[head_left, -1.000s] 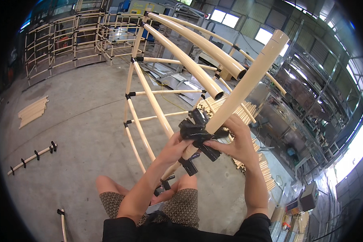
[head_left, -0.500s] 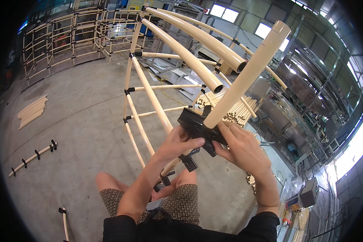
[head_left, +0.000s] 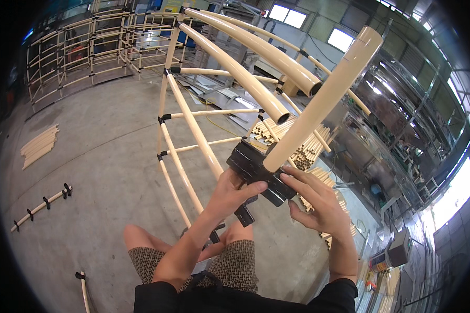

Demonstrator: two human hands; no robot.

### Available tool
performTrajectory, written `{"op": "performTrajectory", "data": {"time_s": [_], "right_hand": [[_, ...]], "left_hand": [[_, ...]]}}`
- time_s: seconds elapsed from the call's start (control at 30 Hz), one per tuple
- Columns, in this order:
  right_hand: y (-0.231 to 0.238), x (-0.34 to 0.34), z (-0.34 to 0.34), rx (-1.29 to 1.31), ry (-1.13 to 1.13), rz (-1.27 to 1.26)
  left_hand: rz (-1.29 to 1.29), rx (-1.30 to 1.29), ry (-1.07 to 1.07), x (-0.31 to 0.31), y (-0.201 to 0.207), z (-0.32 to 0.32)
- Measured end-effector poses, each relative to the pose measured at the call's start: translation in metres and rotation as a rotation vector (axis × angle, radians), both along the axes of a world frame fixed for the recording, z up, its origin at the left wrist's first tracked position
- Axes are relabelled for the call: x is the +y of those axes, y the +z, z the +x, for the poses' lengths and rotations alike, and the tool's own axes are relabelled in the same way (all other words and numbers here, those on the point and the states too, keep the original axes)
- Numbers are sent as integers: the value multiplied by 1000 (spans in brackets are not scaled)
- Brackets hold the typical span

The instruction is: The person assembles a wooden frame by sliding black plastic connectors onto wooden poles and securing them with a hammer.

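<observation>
Viewed from above, looking down over bare knees and patterned shorts (head_left: 230,268) onto a grey concrete workshop floor (head_left: 104,172).

Far left: a small flat stack of cream tubes (head_left: 39,146) lying on the floor. Nearer, a single cream tube with black clips (head_left: 40,207) spaced along it, also flat on the floor, well apart from the stack. At the lower left edge, one more short tube with a black end clip (head_left: 83,289).

Upper left background: tall lattice frames (head_left: 89,47) of cream tubes joined by black connectors, standing in a row.

Centre: a partly built frame (head_left: 185,130) of the same cream tubing, upright, with horizontal rungs fixed by black clips, and two thick cream pipes (head_left: 256,68) jutting toward the camera, open ends visible.

Just right of centre: left hand (head_left: 235,190) reaching up from below, closed around the underside of a black metal joint connector (head_left: 258,169), thumb pressed across its face. Held in that connector, a long cream pipe (head_left: 324,99) slanting up and to the right, its capped end high near the top edge.

Right hand (head_left: 316,203) just beside, fingers half spread, fingertips touching the connector's lower right end, thumb beneath; a loose pinching hold rather than a full clasp.

Behind the hands: a bundle of cream tubes (head_left: 303,151) seen end-on.

Far right: metal racking (head_left: 402,104) and bright windows (head_left: 344,39).
</observation>
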State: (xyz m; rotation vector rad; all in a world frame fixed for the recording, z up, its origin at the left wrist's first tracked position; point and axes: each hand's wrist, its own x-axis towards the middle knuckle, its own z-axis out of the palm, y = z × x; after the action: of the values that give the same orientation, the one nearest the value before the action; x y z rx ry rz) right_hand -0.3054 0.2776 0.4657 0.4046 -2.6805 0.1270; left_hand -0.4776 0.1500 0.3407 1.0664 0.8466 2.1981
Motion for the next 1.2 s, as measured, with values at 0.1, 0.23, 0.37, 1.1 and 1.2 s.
{"op": "performTrajectory", "data": {"time_s": [0.1, 0.23, 0.37, 1.1, 1.2], "right_hand": [[-11, 8, -2, -58, 22, -322], [-35, 12, -16, 18, 71, -544], [-82, 0, -19, 145, 67, -848], [-58, 6, -40, 453, 21, -428], [-23, 17, -28, 427, 25, -14]], "left_hand": [[2, 8, -21, 2, 1, -4], [25, -22, -22, 4, -5, -6], [5, -39, -27, 3, -3, -5], [29, 193, -82, 7, -26, -27], [-55, 177, -130, 3, -20, -26]]}}
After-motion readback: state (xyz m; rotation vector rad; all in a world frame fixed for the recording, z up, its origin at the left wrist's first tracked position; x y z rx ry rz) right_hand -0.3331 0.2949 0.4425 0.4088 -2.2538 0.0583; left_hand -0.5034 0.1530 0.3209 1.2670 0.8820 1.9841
